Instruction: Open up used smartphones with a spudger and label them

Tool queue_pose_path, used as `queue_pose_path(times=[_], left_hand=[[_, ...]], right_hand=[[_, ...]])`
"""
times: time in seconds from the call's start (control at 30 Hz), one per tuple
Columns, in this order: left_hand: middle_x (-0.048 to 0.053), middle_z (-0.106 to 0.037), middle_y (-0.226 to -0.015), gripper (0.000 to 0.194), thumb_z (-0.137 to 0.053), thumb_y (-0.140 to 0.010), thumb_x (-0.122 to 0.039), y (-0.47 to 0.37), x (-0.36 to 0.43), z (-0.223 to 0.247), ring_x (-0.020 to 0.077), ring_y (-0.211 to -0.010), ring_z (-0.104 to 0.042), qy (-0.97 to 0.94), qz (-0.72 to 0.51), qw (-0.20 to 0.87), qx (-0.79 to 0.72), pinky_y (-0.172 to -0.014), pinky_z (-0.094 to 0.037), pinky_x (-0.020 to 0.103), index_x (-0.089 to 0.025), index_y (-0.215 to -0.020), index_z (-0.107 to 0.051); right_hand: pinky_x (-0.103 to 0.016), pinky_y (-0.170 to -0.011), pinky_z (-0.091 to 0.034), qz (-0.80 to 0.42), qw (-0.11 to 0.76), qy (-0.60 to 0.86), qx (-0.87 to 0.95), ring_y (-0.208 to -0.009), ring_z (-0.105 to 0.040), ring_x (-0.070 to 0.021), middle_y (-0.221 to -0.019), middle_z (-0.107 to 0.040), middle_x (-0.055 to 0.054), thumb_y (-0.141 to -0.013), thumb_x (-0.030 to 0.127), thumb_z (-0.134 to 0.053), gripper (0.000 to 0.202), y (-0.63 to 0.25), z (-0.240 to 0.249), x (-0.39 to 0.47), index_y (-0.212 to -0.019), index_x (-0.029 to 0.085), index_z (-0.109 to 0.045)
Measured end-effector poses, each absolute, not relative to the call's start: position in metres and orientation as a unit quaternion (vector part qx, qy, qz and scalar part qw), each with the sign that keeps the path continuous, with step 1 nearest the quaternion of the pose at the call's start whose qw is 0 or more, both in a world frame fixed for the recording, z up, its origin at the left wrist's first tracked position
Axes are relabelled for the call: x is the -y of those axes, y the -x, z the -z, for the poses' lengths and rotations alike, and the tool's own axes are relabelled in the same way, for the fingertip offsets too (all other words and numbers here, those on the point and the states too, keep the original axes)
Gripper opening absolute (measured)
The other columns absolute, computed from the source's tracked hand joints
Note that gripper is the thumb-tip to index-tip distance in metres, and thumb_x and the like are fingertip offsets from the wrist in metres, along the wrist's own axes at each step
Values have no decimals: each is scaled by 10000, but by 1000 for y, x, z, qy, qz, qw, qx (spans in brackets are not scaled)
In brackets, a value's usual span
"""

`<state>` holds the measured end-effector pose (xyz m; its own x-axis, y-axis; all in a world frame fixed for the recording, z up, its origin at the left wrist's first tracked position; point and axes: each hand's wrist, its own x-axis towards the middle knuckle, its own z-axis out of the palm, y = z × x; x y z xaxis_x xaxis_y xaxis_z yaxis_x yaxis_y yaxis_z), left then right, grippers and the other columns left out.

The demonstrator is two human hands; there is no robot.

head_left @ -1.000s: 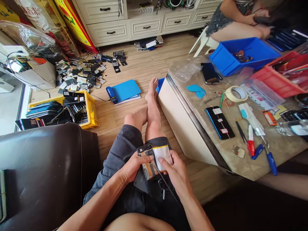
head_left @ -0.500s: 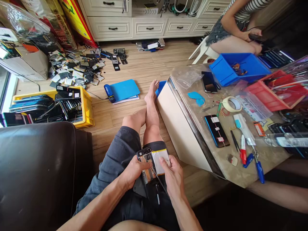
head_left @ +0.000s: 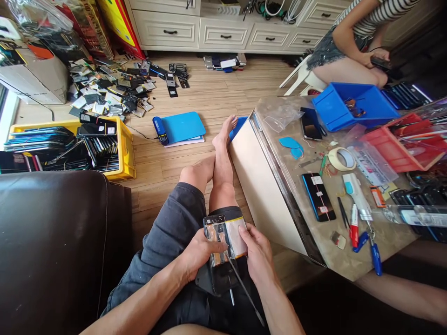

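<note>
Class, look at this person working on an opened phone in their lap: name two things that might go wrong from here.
1. The thin metal tool lies against the swollen-looking silver battery under the right hand; a slip might pierce it.
2. The opened phone rests on the lap, steadied only by the left hand, so it may slide to the floor.

A single head-worn camera looks forward and steeply down from a seated person, close over the lap, taking in the wooden floor (head_left: pixel 209 97) ahead and a table (head_left: pixel 349 260) at right.
</note>
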<state>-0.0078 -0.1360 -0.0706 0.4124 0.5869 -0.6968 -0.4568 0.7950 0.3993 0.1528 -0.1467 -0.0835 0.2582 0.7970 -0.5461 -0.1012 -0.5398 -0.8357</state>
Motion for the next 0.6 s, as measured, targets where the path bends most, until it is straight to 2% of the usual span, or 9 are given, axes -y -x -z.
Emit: queue_pose_path(times=[0.27,0.33,0.4,0.47,0.6], left_hand=[[105,-787,-847,420,-864,-580,-235,7,134,72,251,-699,-727,-84,-310,836,-445,-731,-569,364,-104,-970,-779],[97,-785,-832,413,-852,-576,-224,7,132,72,247,-682,-723,-93,-307,831,-455,-724,-569,365,-108,-965,-776],[96,-783,-829,407,-851,-584,-230,9,131,71,243,-678,-720,-109,-304,830,-455,-724,-566,360,-106,-964,-775],[97,-783,-838,400,-855,-607,-246,10,131,68,239,-691,-719,-123,-305,832,-448,-735,-562,354,-103,-972,-773],[89,-783,-911,421,-855,-671,-270,13,132,61,234,-760,-721,-140,-344,829,-419,-767,-551,338,-119,-1052,-761]], right_hand=[[-365,-692,-589,-526,395,694,293,-829,-725,-277,-956,-780,-97,-849,597,-706,461,-160,82,155,-1041,178,-700],[-381,-756,-590,-517,376,700,318,-877,-717,-278,-1021,-770,-109,-812,555,-764,481,-167,82,151,-1096,173,-696],[-410,-855,-581,-489,363,713,347,-969,-704,-280,-1185,-731,-129,-778,521,-798,601,-172,79,144,-1253,185,-647],[-446,-966,-552,-466,331,715,402,-1104,-678,-289,-1356,-655,-142,-814,521,-757,686,-171,74,138,-1396,213,-565],[-500,-1143,-443,-450,234,682,527,-1373,-542,-325,-1511,-559,-119,-867,548,-695,652,-159,60,136,-1435,249,-581]])
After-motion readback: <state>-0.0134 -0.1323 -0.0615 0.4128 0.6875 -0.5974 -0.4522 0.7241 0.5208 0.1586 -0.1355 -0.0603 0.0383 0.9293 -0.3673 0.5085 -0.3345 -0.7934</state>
